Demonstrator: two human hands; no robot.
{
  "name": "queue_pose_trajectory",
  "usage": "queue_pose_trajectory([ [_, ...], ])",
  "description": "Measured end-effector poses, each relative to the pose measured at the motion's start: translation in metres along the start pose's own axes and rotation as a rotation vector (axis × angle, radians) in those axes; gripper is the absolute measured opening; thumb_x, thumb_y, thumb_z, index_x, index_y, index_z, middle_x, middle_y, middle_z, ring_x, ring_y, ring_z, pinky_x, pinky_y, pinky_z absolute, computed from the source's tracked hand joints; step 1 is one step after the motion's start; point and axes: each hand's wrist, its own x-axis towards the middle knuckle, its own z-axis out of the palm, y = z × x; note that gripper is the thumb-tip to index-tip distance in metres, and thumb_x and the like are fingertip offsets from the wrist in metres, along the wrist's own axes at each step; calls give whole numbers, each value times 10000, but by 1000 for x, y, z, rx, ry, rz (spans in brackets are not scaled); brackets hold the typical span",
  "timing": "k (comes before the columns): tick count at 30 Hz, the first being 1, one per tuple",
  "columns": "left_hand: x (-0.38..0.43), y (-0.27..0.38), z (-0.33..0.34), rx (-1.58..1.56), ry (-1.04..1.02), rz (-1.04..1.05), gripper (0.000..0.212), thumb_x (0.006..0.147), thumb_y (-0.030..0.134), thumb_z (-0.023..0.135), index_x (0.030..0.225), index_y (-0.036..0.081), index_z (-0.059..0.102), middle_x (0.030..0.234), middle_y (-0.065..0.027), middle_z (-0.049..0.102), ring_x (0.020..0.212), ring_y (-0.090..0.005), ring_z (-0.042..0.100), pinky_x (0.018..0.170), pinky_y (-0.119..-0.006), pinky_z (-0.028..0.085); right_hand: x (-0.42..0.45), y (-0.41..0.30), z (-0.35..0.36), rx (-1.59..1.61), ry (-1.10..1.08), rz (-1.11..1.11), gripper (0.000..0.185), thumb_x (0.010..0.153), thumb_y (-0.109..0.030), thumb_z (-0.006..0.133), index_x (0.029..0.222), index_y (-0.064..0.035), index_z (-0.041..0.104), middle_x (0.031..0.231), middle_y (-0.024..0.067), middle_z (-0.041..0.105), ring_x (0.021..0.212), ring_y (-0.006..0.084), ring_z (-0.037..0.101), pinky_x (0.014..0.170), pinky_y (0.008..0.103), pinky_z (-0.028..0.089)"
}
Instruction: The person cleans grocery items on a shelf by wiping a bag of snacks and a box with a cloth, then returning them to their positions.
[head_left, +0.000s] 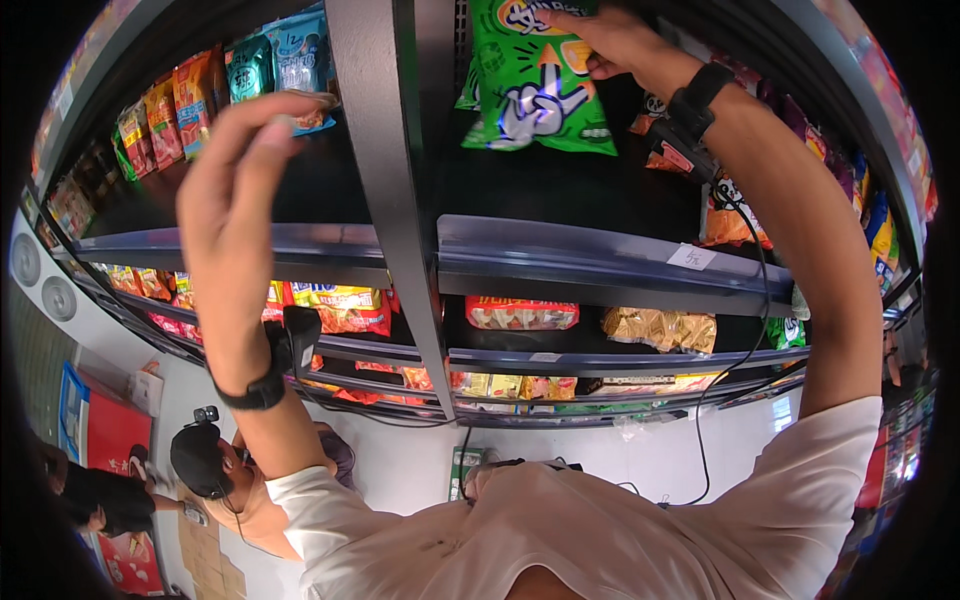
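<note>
My right hand (619, 41) grips a bright green snack bag (536, 82) by its upper right side, with a finger laid across its front. The bag stands upright on the black upper shelf (525, 184), and part of another green bag (468, 90) shows behind its left edge. My left hand (229, 176) is raised left of the metal upright (382, 135), with fingers curved, thumb apart and nothing visible between them. Beyond its fingertips stands a light blue snack pouch (296, 56); a teal pouch (249, 67) and an orange pouch (193, 97) are further left.
A clear plastic lip (570, 247) with a handwritten tag (691, 256) edges the shelf. Orange snack bags (724, 217) sit to the right. Lower shelves hold a red-topped pack (523, 312) and gold packets (660, 328). A cable (763, 300) hangs from my right wrist. A person in a black cap (201, 457) is lower left.
</note>
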Motion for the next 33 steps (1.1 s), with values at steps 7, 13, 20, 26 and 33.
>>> queue_pose_trajectory([
  [7,32,-38,12,-155,-451,-169,230,975,95,546,1170,-3,621,978,-49,638,897,-97,547,816,-248,449,-31,-22,-11,-733,400,-319,884,900,-580,556,1428,95,340,1374,386,437,1177,428,564,1002,408,464],
  [13,83,-35,45,240,-947,-96,260,939,224,650,1120,38,659,1060,-109,681,1050,-207,629,937,-326,468,-44,-12,-1,-791,539,-537,525,852,-471,693,1106,-24,586,1025,174,650,846,277,659,785,386,492],
  [20,115,-43,87,284,-1230,-449,620,909,538,610,1258,25,584,1257,-154,591,1099,-279,614,885,-353,538,-47,4,3,-345,-284,55,623,806,-640,678,891,-24,719,832,104,664,698,187,648,575,303,550],
  [26,136,-57,116,-49,-1118,-722,847,867,608,628,1433,16,411,1384,-201,510,1209,-314,563,912,-411,552,-24,34,3,-132,-397,114,732,775,-591,731,1332,-142,572,1302,126,587,1146,290,565,866,463,511],
  [33,150,-60,128,-54,-907,-435,658,836,361,772,1343,31,514,1237,-123,624,1096,-230,615,890,-350,533,-30,11,-4,183,-302,-77,708,788,-437,768,1392,-172,509,1377,97,548,1306,283,464,1012,517,412],
])
